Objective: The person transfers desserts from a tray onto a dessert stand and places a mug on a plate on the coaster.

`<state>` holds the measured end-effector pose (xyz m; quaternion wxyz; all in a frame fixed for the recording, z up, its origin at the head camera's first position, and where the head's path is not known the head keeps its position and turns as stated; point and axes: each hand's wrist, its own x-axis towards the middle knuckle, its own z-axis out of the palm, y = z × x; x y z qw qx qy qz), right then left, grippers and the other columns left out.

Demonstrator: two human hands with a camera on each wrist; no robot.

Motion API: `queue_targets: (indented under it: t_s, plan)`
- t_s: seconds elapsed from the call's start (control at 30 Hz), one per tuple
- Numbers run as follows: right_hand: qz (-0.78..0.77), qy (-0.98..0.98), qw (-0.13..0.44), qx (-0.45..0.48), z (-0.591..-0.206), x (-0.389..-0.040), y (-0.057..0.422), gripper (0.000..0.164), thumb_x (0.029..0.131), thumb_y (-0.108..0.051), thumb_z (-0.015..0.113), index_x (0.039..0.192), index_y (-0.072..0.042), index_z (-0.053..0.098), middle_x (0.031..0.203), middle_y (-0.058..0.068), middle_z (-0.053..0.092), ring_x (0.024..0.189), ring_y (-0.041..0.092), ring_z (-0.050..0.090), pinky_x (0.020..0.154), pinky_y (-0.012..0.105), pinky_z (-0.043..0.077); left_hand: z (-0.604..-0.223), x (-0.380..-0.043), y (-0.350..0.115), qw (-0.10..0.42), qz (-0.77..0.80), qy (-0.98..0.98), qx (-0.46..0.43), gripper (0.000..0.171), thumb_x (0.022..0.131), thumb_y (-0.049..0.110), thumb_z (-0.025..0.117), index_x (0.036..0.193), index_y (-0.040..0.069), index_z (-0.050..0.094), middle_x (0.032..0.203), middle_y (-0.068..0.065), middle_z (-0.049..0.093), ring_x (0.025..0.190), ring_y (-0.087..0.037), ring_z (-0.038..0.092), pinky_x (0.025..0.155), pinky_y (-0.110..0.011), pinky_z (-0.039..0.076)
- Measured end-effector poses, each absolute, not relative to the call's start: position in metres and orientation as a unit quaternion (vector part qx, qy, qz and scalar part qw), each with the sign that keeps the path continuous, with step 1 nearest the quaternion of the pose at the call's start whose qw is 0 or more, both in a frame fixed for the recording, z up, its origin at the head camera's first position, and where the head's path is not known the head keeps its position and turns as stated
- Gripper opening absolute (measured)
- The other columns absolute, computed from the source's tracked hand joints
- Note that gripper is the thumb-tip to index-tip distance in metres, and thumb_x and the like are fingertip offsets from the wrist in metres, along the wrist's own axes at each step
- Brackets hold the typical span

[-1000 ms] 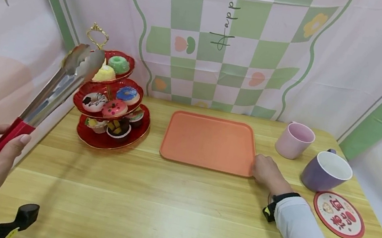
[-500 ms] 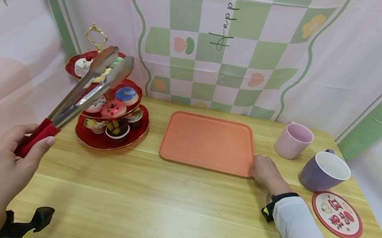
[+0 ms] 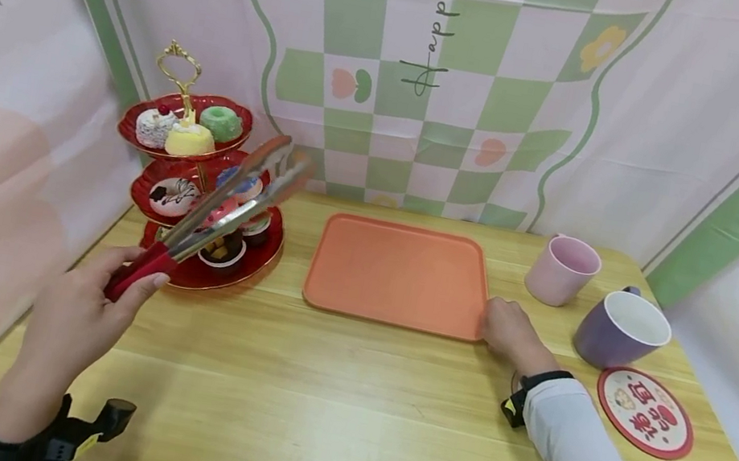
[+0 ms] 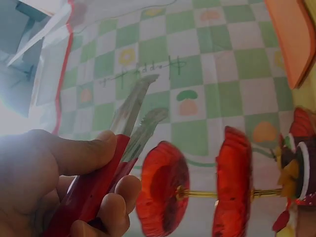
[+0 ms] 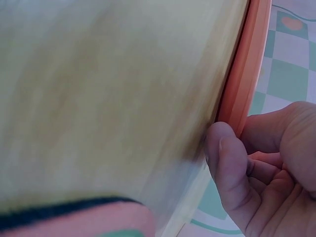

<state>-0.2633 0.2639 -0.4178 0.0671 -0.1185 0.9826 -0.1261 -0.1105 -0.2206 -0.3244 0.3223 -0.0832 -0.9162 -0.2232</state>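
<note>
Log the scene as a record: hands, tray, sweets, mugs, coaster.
Left hand: grips the red-handled metal tongs, tips apart
Right hand: pinches the right edge of the orange tray
Left of tray: three-tier red cake stand
Top tier: cherry-topped white cake, yellow cake, green ring donut
Lower tiers: partly behind the tongs in head view
Right of tray: pink mug, purple mug, both upright
In front of purple mug: round coaster

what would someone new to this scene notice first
Probably the red three-tier stand of colourful cakes at the left of the head view. Next would be the red-handled metal tongs, held up in the person's left grip and slanting across the stand. Then comes the flat orange tray near the middle, its rim pinched by the right grip.
</note>
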Motion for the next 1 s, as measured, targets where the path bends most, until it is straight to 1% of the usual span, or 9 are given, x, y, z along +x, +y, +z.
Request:
queue_targets:
  t_s: [0.1, 0.17, 0.3, 0.37, 0.43, 0.57, 0.67, 0.87, 1.0]
  plan:
    - [-0.126, 0.983, 0.068, -0.118, -0.417, -0.263, 0.263, 0.018, 0.076, 0.006, 0.053, 0.062, -0.005, 0.049, 0.060, 0.007, 0.046, 0.055, 0.022, 0.047, 0.050, 0.030, 0.038, -0.329, -0.118, -0.217, 0.285, -0.216, -0.930, -0.086, 0.039, 0.079, 0.021, 0.076, 0.105, -0.004, 0.061, 0.062, -0.006, 0.054, 0.047, -0.016, 0.039, 0.041, -0.029, 0.028]
    - [-0.129, 0.982, 0.069, -0.117, -0.417, -0.263, 0.263, 0.018, 0.076, 0.006, 0.052, 0.063, -0.005, 0.049, 0.060, 0.007, 0.046, 0.055, 0.023, 0.047, 0.050, 0.030, 0.038, -0.332, -0.124, -0.215, 0.255, -0.218, -0.938, -0.085, 0.040, 0.081, 0.024, 0.074, 0.107, -0.003, 0.061, 0.066, -0.009, 0.056, 0.049, -0.019, 0.043, 0.043, -0.031, 0.031]
    - [-0.129, 0.982, 0.066, -0.117, -0.417, -0.262, 0.263, 0.017, 0.076, 0.006, 0.052, 0.063, -0.005, 0.049, 0.060, 0.007, 0.047, 0.056, 0.023, 0.047, 0.051, 0.031, 0.039, -0.339, -0.135, -0.210, 0.187, -0.225, -0.953, -0.083, 0.043, 0.084, 0.029, 0.070, 0.111, -0.002, 0.059, 0.084, -0.018, 0.064, 0.061, -0.025, 0.053, 0.050, -0.036, 0.040]
    - [-0.131, 0.982, 0.066, -0.116, -0.417, -0.262, 0.264, 0.017, 0.076, 0.006, 0.052, 0.063, -0.005, 0.049, 0.060, 0.008, 0.047, 0.056, 0.024, 0.048, 0.051, 0.031, 0.039, -0.343, -0.141, -0.208, 0.152, -0.229, -0.958, -0.083, 0.044, 0.086, 0.031, 0.068, 0.112, -0.002, 0.058, 0.089, -0.019, 0.063, 0.065, -0.026, 0.054, 0.054, -0.037, 0.041]
    - [-0.129, 0.983, 0.065, -0.116, -0.417, -0.262, 0.264, 0.017, 0.076, 0.006, 0.051, 0.063, -0.005, 0.049, 0.060, 0.008, 0.047, 0.056, 0.024, 0.047, 0.051, 0.031, 0.039, -0.348, -0.146, -0.206, 0.129, -0.230, -0.961, -0.088, 0.043, 0.086, 0.032, 0.067, 0.111, -0.002, 0.058, 0.088, -0.016, 0.063, 0.065, -0.025, 0.053, 0.055, -0.037, 0.041]
    - [-0.126, 0.983, 0.062, -0.119, -0.417, -0.261, 0.264, 0.017, 0.076, 0.007, 0.050, 0.063, -0.004, 0.049, 0.060, 0.008, 0.046, 0.056, 0.024, 0.046, 0.050, 0.031, 0.038, -0.357, -0.155, -0.203, 0.108, -0.236, -0.961, -0.099, 0.039, 0.086, 0.030, 0.068, 0.107, -0.002, 0.059, 0.077, -0.009, 0.060, 0.060, -0.021, 0.048, 0.053, -0.033, 0.037]
    - [-0.122, 0.983, 0.059, -0.123, -0.417, -0.261, 0.263, 0.017, 0.076, 0.007, 0.050, 0.063, -0.004, 0.048, 0.060, 0.008, 0.046, 0.056, 0.024, 0.046, 0.049, 0.031, 0.037, -0.363, -0.160, -0.201, 0.094, -0.239, -0.961, -0.102, 0.035, 0.085, 0.026, 0.069, 0.105, 0.000, 0.058, 0.073, -0.006, 0.057, 0.058, -0.019, 0.047, 0.052, -0.032, 0.036]
    - [-0.118, 0.984, 0.056, -0.124, -0.418, -0.262, 0.263, 0.017, 0.076, 0.006, 0.051, 0.063, -0.004, 0.049, 0.060, 0.008, 0.046, 0.056, 0.024, 0.046, 0.049, 0.030, 0.038, -0.371, -0.167, -0.197, 0.069, -0.234, -0.964, -0.104, 0.033, 0.085, 0.023, 0.069, 0.104, -0.001, 0.057, 0.075, -0.006, 0.057, 0.061, -0.019, 0.049, 0.054, -0.033, 0.040]
    - [-0.117, 0.984, 0.058, -0.123, -0.418, -0.262, 0.263, 0.016, 0.077, 0.006, 0.050, 0.064, -0.004, 0.049, 0.061, 0.008, 0.047, 0.056, 0.024, 0.047, 0.050, 0.030, 0.038, -0.377, -0.173, -0.195, 0.054, -0.238, -0.965, -0.101, 0.033, 0.085, 0.025, 0.069, 0.104, 0.000, 0.057, 0.075, -0.005, 0.056, 0.063, -0.019, 0.048, 0.055, -0.033, 0.039]
